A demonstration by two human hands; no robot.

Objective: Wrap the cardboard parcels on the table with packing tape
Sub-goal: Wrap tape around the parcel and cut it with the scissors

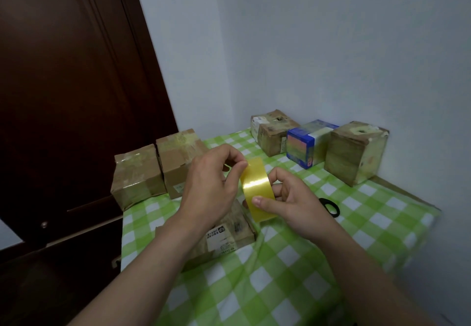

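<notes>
A yellow roll of packing tape (pixel 256 185) hangs in the air above the table's middle. My right hand (pixel 288 203) grips the roll, thumb on its outer face and fingers through the core. My left hand (pixel 214 185) pinches the roll's top edge with thumb and fingertips. Right under my left forearm lies a flat cardboard parcel (pixel 229 236) with a white label, partly hidden by the arm. Two brown taped parcels (pixel 139 180) (pixel 178 157) stand at the table's left edge.
Along the back wall stand a brown parcel (pixel 272 132), a blue and white box (pixel 305 144) and a taped brown box (pixel 354 152). Black scissors (pixel 331 207) lie right of my right hand. A green checked cloth (pixel 293 274) covers the table; a dark door (pixel 63 96) is at left.
</notes>
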